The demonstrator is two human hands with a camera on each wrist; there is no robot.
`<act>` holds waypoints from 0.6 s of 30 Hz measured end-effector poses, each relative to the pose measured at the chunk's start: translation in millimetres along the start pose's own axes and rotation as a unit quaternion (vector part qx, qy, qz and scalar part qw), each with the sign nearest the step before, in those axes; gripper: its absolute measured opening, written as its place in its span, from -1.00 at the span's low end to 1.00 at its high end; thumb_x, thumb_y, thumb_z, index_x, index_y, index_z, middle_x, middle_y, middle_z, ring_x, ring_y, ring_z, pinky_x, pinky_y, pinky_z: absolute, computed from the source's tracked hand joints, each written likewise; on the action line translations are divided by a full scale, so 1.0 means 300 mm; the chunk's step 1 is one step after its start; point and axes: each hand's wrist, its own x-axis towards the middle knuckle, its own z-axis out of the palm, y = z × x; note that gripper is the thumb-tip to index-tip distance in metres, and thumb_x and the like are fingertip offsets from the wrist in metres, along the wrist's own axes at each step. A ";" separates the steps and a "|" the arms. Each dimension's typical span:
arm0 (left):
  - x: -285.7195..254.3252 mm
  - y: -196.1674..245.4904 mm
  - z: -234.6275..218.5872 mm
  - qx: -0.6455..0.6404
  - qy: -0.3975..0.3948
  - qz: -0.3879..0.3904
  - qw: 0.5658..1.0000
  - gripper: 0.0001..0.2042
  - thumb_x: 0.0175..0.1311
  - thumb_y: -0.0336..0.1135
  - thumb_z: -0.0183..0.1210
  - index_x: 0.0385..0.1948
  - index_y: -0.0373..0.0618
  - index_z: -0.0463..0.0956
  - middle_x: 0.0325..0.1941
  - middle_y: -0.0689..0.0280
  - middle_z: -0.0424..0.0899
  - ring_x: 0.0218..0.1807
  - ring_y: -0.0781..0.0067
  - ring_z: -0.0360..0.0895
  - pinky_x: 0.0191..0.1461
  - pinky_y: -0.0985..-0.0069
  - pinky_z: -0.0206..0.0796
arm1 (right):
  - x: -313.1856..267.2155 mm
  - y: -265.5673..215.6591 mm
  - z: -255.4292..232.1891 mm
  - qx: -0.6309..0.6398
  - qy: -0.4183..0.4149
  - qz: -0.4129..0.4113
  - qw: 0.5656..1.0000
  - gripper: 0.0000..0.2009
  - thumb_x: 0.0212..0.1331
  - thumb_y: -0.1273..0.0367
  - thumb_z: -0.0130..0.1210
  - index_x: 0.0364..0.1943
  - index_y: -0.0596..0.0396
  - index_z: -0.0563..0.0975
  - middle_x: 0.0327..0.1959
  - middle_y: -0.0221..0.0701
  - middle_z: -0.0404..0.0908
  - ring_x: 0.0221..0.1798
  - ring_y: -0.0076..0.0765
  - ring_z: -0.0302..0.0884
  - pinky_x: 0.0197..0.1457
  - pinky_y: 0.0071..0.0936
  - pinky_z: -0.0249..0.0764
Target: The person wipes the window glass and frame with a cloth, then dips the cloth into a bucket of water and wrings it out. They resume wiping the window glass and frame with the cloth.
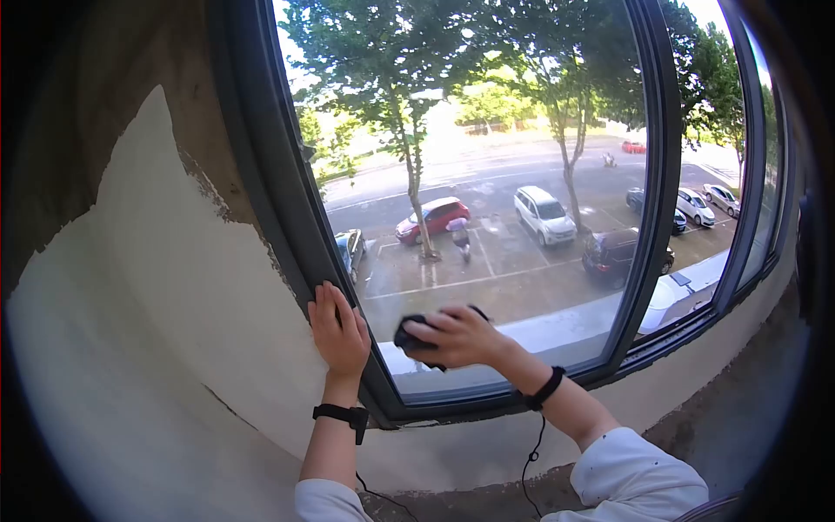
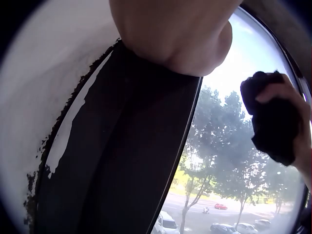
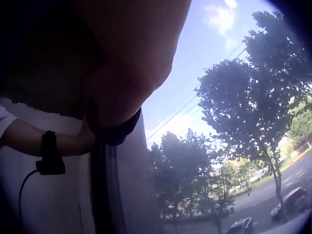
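In the head view my left hand [image 1: 342, 337] rests with straight fingers on the dark window frame [image 1: 270, 174], at its lower left upright. To the right of it, my right hand [image 1: 463, 337] grips a bunched black cloth [image 1: 412, 332] in front of the lower part of the window glass [image 1: 531, 326]. The left wrist view shows the crumpled cloth [image 2: 275, 124] more fully, with fingers bent over it. Seen from the right wrist, the hand's underside is in shadow and the cloth [image 3: 122, 130] peeks out below it.
A plastered wall [image 1: 156, 287] with ragged, bare edges borders the frame on the left. The sill wall [image 1: 470, 448] runs below the window. Thin black cables [image 1: 524, 474] hang from the wristbands. Beyond the glass are trees and parked cars [image 1: 544, 215].
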 end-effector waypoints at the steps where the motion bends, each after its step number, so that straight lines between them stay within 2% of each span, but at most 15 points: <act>1: 0.001 0.001 -0.002 -0.004 -0.006 -0.005 1.000 -0.49 0.38 -0.41 0.07 0.36 -0.40 0.32 0.41 -0.11 0.40 0.45 -0.12 0.37 0.52 -0.03 0.15 | -0.092 -0.040 -0.012 0.006 -0.004 -0.009 1.000 -0.76 0.09 0.23 0.24 -0.16 -0.57 0.65 0.15 -0.67 0.52 0.08 -0.53 0.39 0.06 -0.52 0.35; 3: 0.001 -0.003 0.007 0.010 0.001 0.002 1.000 -0.50 0.39 -0.40 0.07 0.35 -0.39 0.34 0.41 -0.11 0.40 0.44 -0.12 0.37 0.52 -0.03 0.15 | -0.304 -0.056 -0.097 -0.028 -0.029 0.013 0.999 -0.79 0.13 0.19 0.27 -0.18 -0.65 0.63 0.13 -0.72 0.55 0.01 -0.58 0.42 0.06 -0.57 0.33; 4: -0.004 -0.005 0.011 -0.004 -0.001 0.003 1.000 -0.47 0.39 -0.40 0.05 0.38 -0.40 0.29 0.43 -0.13 0.37 0.46 -0.14 0.33 0.52 -0.07 0.12 | -0.418 -0.038 -0.163 -0.045 -0.035 0.039 0.998 -0.78 0.06 0.12 0.35 -0.20 -0.67 0.64 0.13 -0.72 0.56 0.03 -0.56 0.40 0.10 -0.47 0.30; 5: -0.012 -0.005 0.013 -0.019 -0.006 0.003 1.000 -0.45 0.39 -0.41 0.04 0.41 -0.40 0.24 0.45 -0.15 0.34 0.49 -0.17 0.29 0.52 -0.12 0.09 | -0.529 -0.012 -0.237 -0.078 -0.045 0.075 0.993 -0.71 -0.09 0.08 0.46 -0.22 -0.61 0.66 0.11 -0.69 0.57 0.07 -0.48 0.39 0.14 -0.33 0.27; 6: -0.011 -0.003 0.012 -0.018 -0.011 0.000 1.000 -0.45 0.38 -0.42 0.04 0.40 -0.41 0.26 0.44 -0.16 0.36 0.47 -0.17 0.31 0.52 -0.12 0.10 | -0.643 0.022 -0.314 -0.088 -0.071 0.134 0.985 -0.66 -0.14 0.12 0.51 -0.20 -0.55 0.68 0.09 -0.65 0.55 0.11 -0.36 0.38 0.15 -0.24 0.26; 7: -0.007 -0.006 0.015 -0.013 -0.013 -0.001 1.000 -0.45 0.38 -0.42 0.04 0.40 -0.41 0.26 0.44 -0.16 0.36 0.47 -0.17 0.31 0.52 -0.12 0.10 | -0.713 0.070 -0.405 -0.087 -0.095 0.175 0.976 -0.67 -0.09 0.20 0.51 -0.19 -0.40 0.66 0.09 -0.47 0.50 0.12 -0.24 0.39 0.17 -0.19 0.27; 9: -0.007 0.000 0.015 -0.006 -0.005 0.007 1.000 -0.45 0.38 -0.43 0.03 0.40 -0.41 0.26 0.44 -0.17 0.35 0.47 -0.18 0.32 0.52 -0.12 0.10 | -0.672 0.120 -0.440 -0.121 0.058 0.310 0.941 -0.66 -0.07 0.26 0.49 -0.18 -0.21 0.60 0.11 -0.28 0.44 0.14 -0.12 0.39 0.24 -0.09 0.26; 10: 0.004 0.009 0.002 0.016 -0.004 0.002 1.000 -0.54 0.43 -0.41 0.01 0.34 -0.38 0.36 0.38 -0.10 0.44 0.45 -0.12 0.37 0.54 -0.01 0.13 | -0.610 0.151 -0.423 -0.115 0.147 0.372 0.909 -0.64 -0.08 0.30 0.48 -0.18 -0.15 0.57 0.10 -0.21 0.43 0.16 -0.08 0.39 0.28 -0.05 0.24; 11: 0.001 0.009 0.007 0.013 -0.013 0.004 1.000 -0.54 0.43 -0.41 0.01 0.34 -0.38 0.36 0.38 -0.10 0.44 0.45 -0.12 0.37 0.54 -0.01 0.13 | -0.517 0.179 -0.387 -0.111 0.235 0.430 0.864 -0.63 -0.10 0.33 0.47 -0.19 -0.08 0.54 0.09 -0.15 0.42 0.17 -0.03 0.38 0.31 -0.02 0.23; 13: -0.007 0.001 0.020 0.015 0.001 0.011 1.000 -0.46 0.40 -0.42 0.01 0.41 -0.42 0.25 0.44 -0.15 0.35 0.48 -0.19 0.31 0.53 -0.11 0.09 | -0.339 0.214 -0.326 -0.174 0.282 0.463 0.822 -0.65 -0.09 0.35 0.41 -0.18 -0.04 0.55 0.10 -0.18 0.43 0.19 0.01 0.36 0.36 0.01 0.18; 15: -0.011 0.004 0.017 0.013 -0.006 0.013 1.000 -0.46 0.41 -0.41 -0.01 0.41 -0.43 0.24 0.44 -0.15 0.35 0.48 -0.19 0.30 0.53 -0.11 0.09 | -0.193 0.200 -0.243 -0.156 0.276 0.438 0.841 -0.67 -0.09 0.31 0.39 -0.17 -0.07 0.58 0.10 -0.17 0.47 0.18 -0.03 0.35 0.30 -0.05 0.19; 17: -0.005 0.001 0.015 0.015 -0.008 0.018 1.000 -0.47 0.43 -0.41 -0.02 0.41 -0.43 0.23 0.44 -0.15 0.35 0.48 -0.19 0.30 0.54 -0.10 0.08 | -0.076 0.101 -0.153 -0.118 0.210 0.406 0.882 -0.70 -0.09 0.23 0.39 -0.19 -0.17 0.65 0.13 -0.28 0.55 0.13 -0.16 0.35 0.21 -0.12 0.19; 18: -0.009 0.003 0.013 0.014 -0.012 0.010 1.000 -0.47 0.44 -0.40 -0.03 0.41 -0.44 0.23 0.44 -0.16 0.34 0.49 -0.19 0.29 0.54 -0.09 0.07 | -0.045 0.045 -0.096 -0.105 0.184 0.373 0.903 -0.73 -0.11 0.21 0.40 -0.24 -0.27 0.68 0.14 -0.40 0.58 0.11 -0.22 0.35 0.17 -0.17 0.18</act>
